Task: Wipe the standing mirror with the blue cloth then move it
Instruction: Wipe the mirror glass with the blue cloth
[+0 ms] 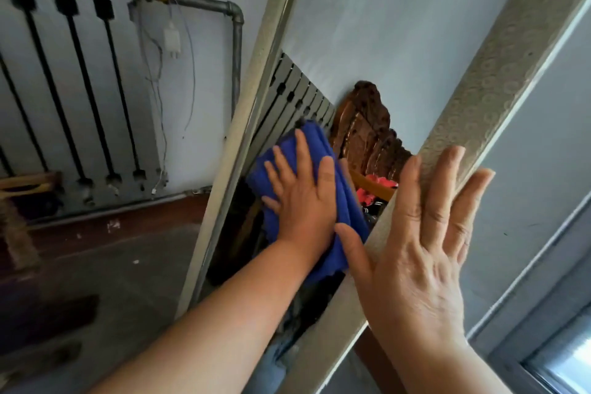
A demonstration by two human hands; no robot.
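The standing mirror (377,25) leans across the middle of the view in a pale patterned frame (486,89). Its glass reflects the wall, a radiator and carved wooden furniture. A folded blue cloth (343,198) lies flat against the lower part of the glass. My left hand (303,195) presses on the cloth with fingers spread. My right hand (422,240) rests open against the right side of the frame, fingers apart and pointing up, the thumb near the cloth's edge.
A grey radiator (64,80) stands against the wall at left, with a metal pipe (236,51) and a dangling white charger (171,40) beside it. A dark floor (112,265) lies below. A window frame (543,345) is at the lower right.
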